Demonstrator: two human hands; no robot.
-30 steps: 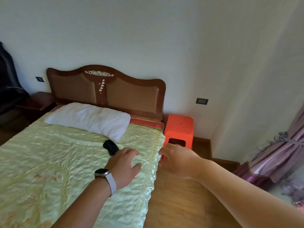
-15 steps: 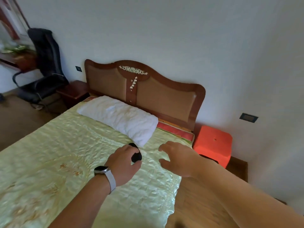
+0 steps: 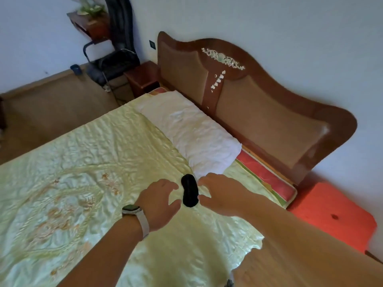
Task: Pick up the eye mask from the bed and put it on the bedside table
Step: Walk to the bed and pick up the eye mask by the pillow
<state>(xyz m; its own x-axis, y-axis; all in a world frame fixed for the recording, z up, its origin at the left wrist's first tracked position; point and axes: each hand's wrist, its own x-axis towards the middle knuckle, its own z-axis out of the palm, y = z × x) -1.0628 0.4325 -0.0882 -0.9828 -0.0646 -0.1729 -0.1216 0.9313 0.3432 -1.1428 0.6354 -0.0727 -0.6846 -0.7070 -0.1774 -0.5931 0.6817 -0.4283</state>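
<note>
The mask [image 3: 189, 190] lies flat on the bed [image 3: 83, 162] — black, oblong, on the pale green quilt just below the pillow [image 3: 192, 131], near the bed's right edge. My left hand [image 3: 159, 201] is on its left side, my right hand [image 3: 222, 195] on its right, so it sits between the two. Both hands are spread, fingers curled a bit, nothing held. Left thumb tip looks very near the mask's lower left edge; right thumb looks to touch its lower right edge, tho I can't say for sure. Watch [image 3: 134, 212] w/ a light strap on my left wrist. Headboard [image 3: 259, 112] runs along the wall behind the pillow. Dark wood bedside table [image 3: 143, 77] stands at the far side of the bed, by the headboard's left end — well apart from the mask. Orange stool [image 3: 331, 216] stands on the floor by the bed's near right corner.
</note>
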